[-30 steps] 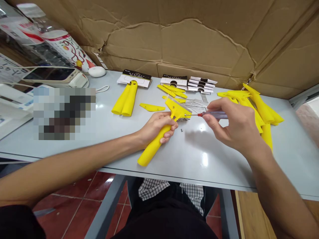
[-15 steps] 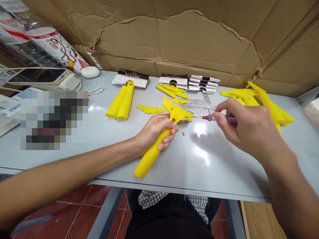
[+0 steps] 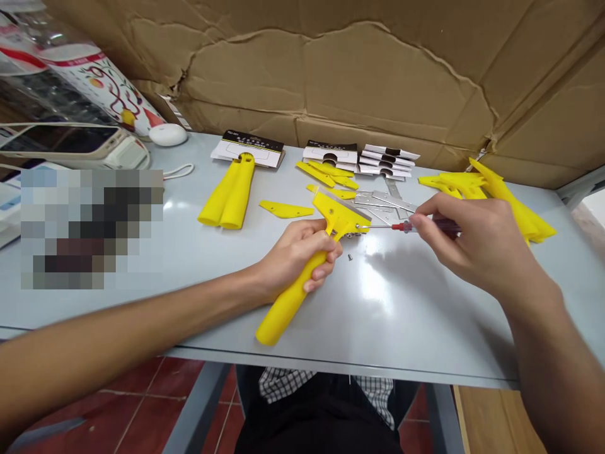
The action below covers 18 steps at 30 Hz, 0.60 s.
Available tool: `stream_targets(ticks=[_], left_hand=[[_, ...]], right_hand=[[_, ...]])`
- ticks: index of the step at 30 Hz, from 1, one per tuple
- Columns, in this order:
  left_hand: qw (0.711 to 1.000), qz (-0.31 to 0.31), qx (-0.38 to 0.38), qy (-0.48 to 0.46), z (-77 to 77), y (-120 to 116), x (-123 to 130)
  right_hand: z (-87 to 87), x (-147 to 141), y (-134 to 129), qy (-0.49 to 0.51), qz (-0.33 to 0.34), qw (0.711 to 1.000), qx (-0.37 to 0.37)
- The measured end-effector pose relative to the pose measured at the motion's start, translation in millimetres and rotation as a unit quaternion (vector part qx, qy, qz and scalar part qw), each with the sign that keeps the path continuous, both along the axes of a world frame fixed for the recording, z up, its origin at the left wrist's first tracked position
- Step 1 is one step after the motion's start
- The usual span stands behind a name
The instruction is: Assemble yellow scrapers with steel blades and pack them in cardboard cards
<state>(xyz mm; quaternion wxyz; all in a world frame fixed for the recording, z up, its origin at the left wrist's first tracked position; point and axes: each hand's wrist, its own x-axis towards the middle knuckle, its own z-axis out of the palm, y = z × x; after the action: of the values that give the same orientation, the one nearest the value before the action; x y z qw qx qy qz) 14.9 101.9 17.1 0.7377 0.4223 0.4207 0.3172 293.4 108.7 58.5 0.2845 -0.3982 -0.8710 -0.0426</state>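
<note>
The left hand's (image 3: 302, 257) fingers wrap the smooth, tapered yellow scraper (image 3: 289, 302), its flared head above the grey surface (image 3: 198, 252). Right of it, the right hand's (image 3: 466, 236) fingers pinch a translucent-handled screwdriver (image 3: 406, 226), thin metal tip at the head's screw (image 3: 358, 226).

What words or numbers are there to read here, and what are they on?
None reads clearly.
Black-and-white card by the yellow handles: small print, too blurred.
Middle card: tiny print, too small.
Big bottle's label: curly red shapes, no word I can make out.
</note>
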Motion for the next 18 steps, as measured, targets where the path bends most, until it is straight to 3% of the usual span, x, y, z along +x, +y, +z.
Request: stream_targets(ticks=[4, 18], left_hand=[[1.000, 0.008, 0.005, -0.003, -1.1, -0.2, 0.1], [1.000, 0.005, 0.006, -0.002, 0.0, -1.0, 0.0]], right_hand=[[2.1, -5.3, -4.8, 0.052, 0.045, 0.998, 0.017], [-3.6, -10.6, -7.3, 0.051, -0.014, 0.997, 0.060]])
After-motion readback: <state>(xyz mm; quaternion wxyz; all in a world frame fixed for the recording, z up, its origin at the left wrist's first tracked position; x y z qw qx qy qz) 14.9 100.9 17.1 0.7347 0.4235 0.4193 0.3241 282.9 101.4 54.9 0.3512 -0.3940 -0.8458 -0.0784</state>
